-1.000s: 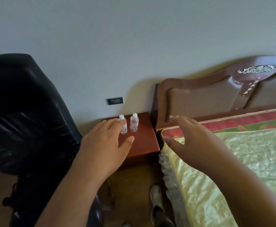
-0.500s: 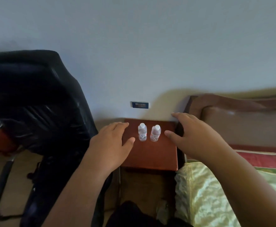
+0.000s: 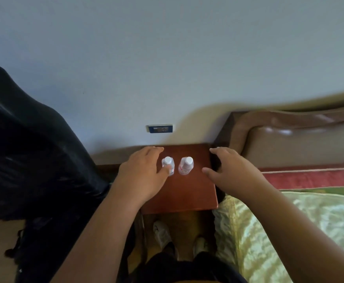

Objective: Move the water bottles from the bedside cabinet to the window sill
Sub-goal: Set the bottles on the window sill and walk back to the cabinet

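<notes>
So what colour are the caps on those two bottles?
White on both bottles, seen best in the head view, against the reddish-brown cabinet top.

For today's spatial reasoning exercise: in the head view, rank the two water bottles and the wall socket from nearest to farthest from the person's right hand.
From the right hand:
1. Right water bottle, just left of its thumb.
2. Left water bottle, beside the left hand.
3. Wall socket, on the wall behind the bedside cabinet.

Dim, soft light; the headboard [image 3: 289,137] casts a shadow on the wall [image 3: 167,58], and edges bow with blur.
</notes>
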